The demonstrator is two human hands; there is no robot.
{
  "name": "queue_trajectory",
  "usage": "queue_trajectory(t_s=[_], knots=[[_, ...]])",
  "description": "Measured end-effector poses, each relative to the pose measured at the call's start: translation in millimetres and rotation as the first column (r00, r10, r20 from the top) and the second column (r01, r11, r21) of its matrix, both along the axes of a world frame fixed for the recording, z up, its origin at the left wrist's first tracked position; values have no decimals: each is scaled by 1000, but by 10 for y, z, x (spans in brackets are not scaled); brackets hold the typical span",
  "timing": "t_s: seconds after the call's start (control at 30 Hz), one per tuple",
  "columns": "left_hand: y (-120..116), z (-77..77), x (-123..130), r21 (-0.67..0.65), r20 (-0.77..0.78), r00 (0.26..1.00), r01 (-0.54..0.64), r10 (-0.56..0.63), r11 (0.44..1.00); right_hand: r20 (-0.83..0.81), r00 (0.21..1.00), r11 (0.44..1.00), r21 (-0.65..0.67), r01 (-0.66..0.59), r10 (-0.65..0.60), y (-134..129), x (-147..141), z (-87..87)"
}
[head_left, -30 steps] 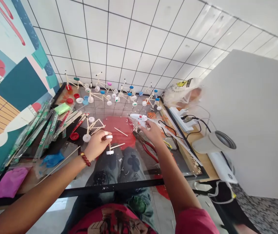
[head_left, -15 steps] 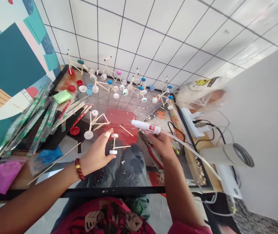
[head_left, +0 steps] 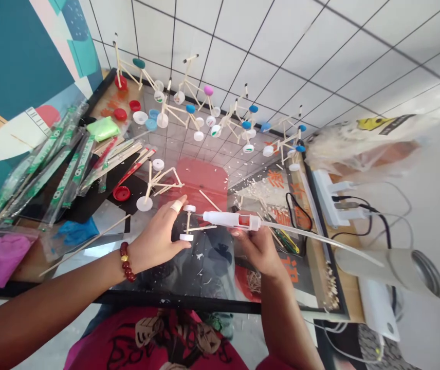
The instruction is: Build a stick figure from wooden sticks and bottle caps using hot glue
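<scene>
My left hand (head_left: 160,234) pinches a small wheel piece (head_left: 186,237) between thumb and fingers: two white bottle caps on a short wooden stick, with a longer stick jutting to the right. My right hand (head_left: 257,247) is wrapped round a white hot glue gun (head_left: 225,220), whose clear glue stick (head_left: 320,238) trails out behind. The gun's nozzle points left, close to the short stick between the caps; whether it touches cannot be made out. Just beyond my left hand stands a partly built stick tricycle frame (head_left: 158,183) with white cap wheels.
Several finished stick tricycles (head_left: 200,122) line the back edge. Wrapped chopsticks (head_left: 77,174), a red cap (head_left: 122,193) and clay packs in green (head_left: 103,128), blue (head_left: 77,232) and pink (head_left: 2,259) lie left. A power strip (head_left: 331,198) and cables are at right.
The glue gun has come left and down, its nozzle now close to the wheel piece. My left hand still holds that piece. The camera view has shifted.
</scene>
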State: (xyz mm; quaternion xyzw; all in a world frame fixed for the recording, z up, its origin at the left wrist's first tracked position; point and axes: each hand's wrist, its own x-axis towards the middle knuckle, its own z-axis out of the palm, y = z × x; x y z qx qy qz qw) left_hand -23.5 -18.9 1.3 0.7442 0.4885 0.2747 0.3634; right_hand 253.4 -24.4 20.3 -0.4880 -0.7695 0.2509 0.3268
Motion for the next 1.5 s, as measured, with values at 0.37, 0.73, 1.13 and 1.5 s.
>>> queue_trajectory(t_s=[0.37,0.73,1.13,1.5], knots=[[-9,8,24,29,-15,1000,-1,1,1000,177,984,987,163,-12,-17,14,-73,-107],[-21,-12,26,62,-4,1000,1,0,998,173,984,981,193,6,-40,1,-53,-146],[-12,21,35,39,-26,1000,1,0,999,178,981,988,145,48,-74,-1,-78,-116],[-4,30,34,24,-29,1000,4,-3,1000,164,985,981,190,29,-61,-1,-80,-115]])
